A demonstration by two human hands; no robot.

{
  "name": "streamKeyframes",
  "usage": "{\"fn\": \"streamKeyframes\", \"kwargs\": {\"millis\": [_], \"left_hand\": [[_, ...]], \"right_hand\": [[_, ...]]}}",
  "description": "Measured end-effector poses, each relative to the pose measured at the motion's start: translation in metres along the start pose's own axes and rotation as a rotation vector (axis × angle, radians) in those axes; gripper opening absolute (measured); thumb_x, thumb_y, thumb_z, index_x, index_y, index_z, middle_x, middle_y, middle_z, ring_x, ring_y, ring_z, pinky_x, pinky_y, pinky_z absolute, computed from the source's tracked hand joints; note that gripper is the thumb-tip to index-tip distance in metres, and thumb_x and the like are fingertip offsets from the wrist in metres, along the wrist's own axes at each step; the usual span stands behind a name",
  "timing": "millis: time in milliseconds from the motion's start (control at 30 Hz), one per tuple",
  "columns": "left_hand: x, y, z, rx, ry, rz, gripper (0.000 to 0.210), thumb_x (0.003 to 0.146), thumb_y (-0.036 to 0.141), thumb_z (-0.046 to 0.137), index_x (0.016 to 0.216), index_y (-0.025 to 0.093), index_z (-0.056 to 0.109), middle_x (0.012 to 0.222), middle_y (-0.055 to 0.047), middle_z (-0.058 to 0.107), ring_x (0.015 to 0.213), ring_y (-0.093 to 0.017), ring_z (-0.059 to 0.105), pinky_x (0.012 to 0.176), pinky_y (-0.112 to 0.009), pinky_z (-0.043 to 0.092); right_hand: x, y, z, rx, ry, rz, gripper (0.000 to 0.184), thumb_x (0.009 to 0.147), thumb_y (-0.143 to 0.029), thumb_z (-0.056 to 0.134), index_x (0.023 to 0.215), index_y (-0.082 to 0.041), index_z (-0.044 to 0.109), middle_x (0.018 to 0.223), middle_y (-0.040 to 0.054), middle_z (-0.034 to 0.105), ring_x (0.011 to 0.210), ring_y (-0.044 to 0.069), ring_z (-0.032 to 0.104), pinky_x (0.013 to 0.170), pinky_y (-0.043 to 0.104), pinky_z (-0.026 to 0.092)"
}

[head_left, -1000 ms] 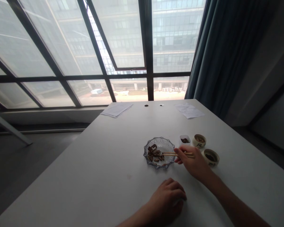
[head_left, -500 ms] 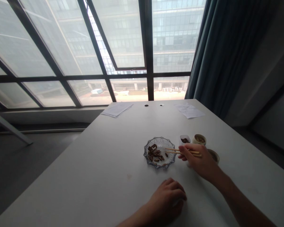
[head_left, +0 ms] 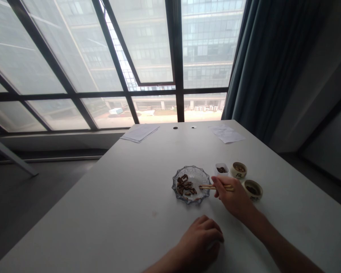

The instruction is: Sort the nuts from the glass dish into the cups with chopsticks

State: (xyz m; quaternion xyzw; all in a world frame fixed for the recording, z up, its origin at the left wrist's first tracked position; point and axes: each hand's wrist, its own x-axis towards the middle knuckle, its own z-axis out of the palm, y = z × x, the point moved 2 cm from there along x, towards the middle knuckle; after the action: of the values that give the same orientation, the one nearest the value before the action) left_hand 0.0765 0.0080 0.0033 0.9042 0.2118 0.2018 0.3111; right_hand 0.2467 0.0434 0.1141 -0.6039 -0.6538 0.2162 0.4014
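Observation:
My right hand (head_left: 229,193) is closed around a pair of wooden chopsticks (head_left: 216,187). Their tips are nearly together over the right side of a scalloped glass dish (head_left: 206,195), at a small dark brown piece; whether they pinch it is too small to tell. Several dark brown, elongated pieces (head_left: 184,185) lie heaped in the dish's left half. Nearer me, my left hand (head_left: 203,239) rests on the table with its fingers curled in, and nothing shows in it.
Behind my right hand stand a small white cup (head_left: 222,170) with dark pieces, a cream pot (head_left: 239,170) with brownish contents, and another pot (head_left: 252,189) with dark contents. Papers (head_left: 140,132) and a crumpled sheet (head_left: 227,134) lie at the white table's (head_left: 116,201) far end.
My right hand has drawn slightly toward me, and the chopstick tips have lowered and closed together at the lone piece on the dish's right. My left hand stays in place.

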Motion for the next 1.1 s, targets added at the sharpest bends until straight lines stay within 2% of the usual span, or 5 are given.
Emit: {"fn": "streamKeyframes", "kwargs": {"millis": [233,500,633,800,1100], "left_hand": [[0.001,-0.001,0.0,-0.008,0.003,0.006,0.028,0.084,0.005,0.067,0.105,0.024,0.07,0.114,-0.003,0.075,0.107,-0.021,0.063,0.101,-0.031,0.05],[0.001,-0.002,0.001,0.005,-0.023,-0.004,0.03,0.084,0.005,0.067,0.106,0.024,0.069,0.115,-0.003,0.074,0.109,-0.021,0.063,0.103,-0.032,0.05],[0.001,-0.001,0.0,-0.002,0.0,0.009,0.03,0.083,0.004,0.068,0.105,0.024,0.069,0.114,-0.001,0.074,0.108,-0.019,0.063,0.102,-0.029,0.049],[-0.001,-0.002,0.001,-0.005,0.033,0.023,0.031,0.082,0.003,0.067,0.105,0.024,0.069,0.113,-0.001,0.075,0.106,-0.019,0.063,0.099,-0.028,0.049],[0.0,-0.006,0.006,0.002,0.029,0.025,0.029,0.082,0.004,0.068,0.104,0.024,0.068,0.114,-0.001,0.075,0.106,-0.02,0.063,0.1,-0.029,0.05]], "right_hand": [[0.0,-0.002,0.0,-0.032,0.037,-0.039,0.056,0.109,-0.055,0.043,0.063,-0.023,0.052,0.056,0.0022,0.063,0.055,0.018,0.058,0.06,0.031,0.04],[-0.003,-0.009,-0.022,0.103,-0.077,0.094,0.046,0.101,-0.056,0.058,0.071,-0.021,0.062,0.063,0.0036,0.071,0.063,0.022,0.073,0.059,0.03,0.051],[0.0,-0.006,-0.019,0.062,-0.075,0.085,0.047,0.102,-0.056,0.053,0.068,-0.023,0.058,0.059,0.0022,0.066,0.057,0.02,0.067,0.057,0.03,0.047],[0.003,-0.001,-0.012,-0.012,-0.005,0.015,0.052,0.105,-0.058,0.045,0.065,-0.024,0.052,0.053,0.0,0.056,0.051,0.017,0.054,0.054,0.031,0.04],[0.001,-0.004,-0.009,-0.013,0.062,-0.061,0.054,0.108,-0.056,0.044,0.065,-0.024,0.051,0.053,-0.0009,0.052,0.051,0.016,0.05,0.054,0.03,0.038]]}}
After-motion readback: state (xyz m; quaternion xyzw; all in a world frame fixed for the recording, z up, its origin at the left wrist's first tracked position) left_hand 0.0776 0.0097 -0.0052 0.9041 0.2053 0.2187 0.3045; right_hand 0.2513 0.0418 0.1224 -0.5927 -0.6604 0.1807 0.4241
